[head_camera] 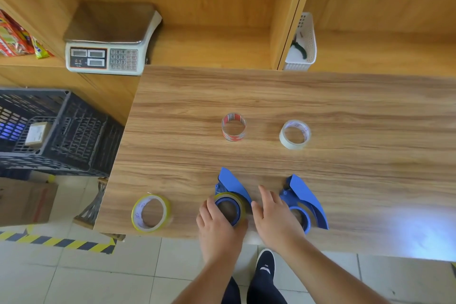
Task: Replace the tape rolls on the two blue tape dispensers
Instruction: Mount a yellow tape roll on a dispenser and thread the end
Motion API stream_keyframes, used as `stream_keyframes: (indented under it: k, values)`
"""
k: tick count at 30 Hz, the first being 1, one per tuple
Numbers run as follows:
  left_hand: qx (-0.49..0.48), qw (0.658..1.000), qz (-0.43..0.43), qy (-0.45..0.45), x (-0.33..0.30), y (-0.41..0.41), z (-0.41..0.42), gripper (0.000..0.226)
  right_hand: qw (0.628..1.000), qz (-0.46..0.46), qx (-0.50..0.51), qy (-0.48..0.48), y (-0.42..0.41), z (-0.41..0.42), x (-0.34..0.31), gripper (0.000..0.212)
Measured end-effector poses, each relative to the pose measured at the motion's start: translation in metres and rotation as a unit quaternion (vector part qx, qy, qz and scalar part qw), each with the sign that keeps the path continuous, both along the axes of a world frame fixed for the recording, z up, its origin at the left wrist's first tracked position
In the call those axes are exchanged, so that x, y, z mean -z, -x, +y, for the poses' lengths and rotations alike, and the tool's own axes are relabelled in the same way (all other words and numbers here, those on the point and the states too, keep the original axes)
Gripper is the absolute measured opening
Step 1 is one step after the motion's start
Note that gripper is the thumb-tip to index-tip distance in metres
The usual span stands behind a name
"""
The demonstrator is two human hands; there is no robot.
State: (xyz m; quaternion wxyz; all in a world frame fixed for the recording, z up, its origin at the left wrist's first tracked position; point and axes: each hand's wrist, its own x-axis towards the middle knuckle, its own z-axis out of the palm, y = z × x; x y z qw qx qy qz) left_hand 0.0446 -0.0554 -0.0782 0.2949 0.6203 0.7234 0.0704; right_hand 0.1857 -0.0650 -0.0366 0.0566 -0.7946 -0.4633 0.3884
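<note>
Two blue tape dispensers lie near the table's front edge. The left dispenser (pixel 232 184) carries a yellowish tape roll (pixel 240 201) on its hub, and my left hand (pixel 217 226) curls around that roll from the near side. My right hand (pixel 274 216) lies flat with fingers apart between the dispensers, holding nothing. The right dispenser (pixel 306 201) has a bare blue hub. A second yellowish roll (pixel 151 213) lies at the front left. Farther back lie a nearly spent red-printed roll (pixel 233 127) and a thin clear roll (pixel 294 134).
The wooden table (pixel 345 106) ends just in front of my hands. A weighing scale (pixel 108 39) stands on a shelf at back left, a white basket (pixel 304 44) at back right. A black crate (pixel 54 131) and cardboard box (pixel 24 201) sit left of the table.
</note>
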Motion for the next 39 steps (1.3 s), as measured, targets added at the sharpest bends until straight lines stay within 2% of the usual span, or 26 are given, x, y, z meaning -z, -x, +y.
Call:
stream_keyframes:
  k: [7,12,15,22,28,39]
  values:
    - [-0.003,1.0,0.009,-0.017,-0.015,0.014,0.001,0.109,0.999,-0.032,-0.031,-0.032,0.017,0.011,-0.007,0.06]
    - [0.03,0.996,0.056,-0.067,-0.027,0.067,0.016,0.107,0.992,-0.072,-0.078,-0.067,0.048,0.029,-0.018,0.067]
    - [0.016,0.992,0.091,-0.087,-0.031,0.109,0.028,0.108,0.991,-0.06,-0.1,-0.062,0.074,0.043,-0.025,0.067]
    - [-0.083,0.994,0.068,-0.022,-0.021,0.179,0.046,0.12,0.987,-0.05,-0.144,-0.045,0.129,0.06,-0.026,0.069]
    - [-0.058,0.998,0.01,0.026,-0.007,0.19,0.056,0.13,0.989,-0.038,-0.138,-0.032,0.148,0.063,-0.013,0.071]
    - [-0.022,0.998,-0.019,0.058,-0.013,0.184,0.072,0.106,0.991,-0.038,-0.123,-0.028,0.147,0.067,-0.016,0.069]
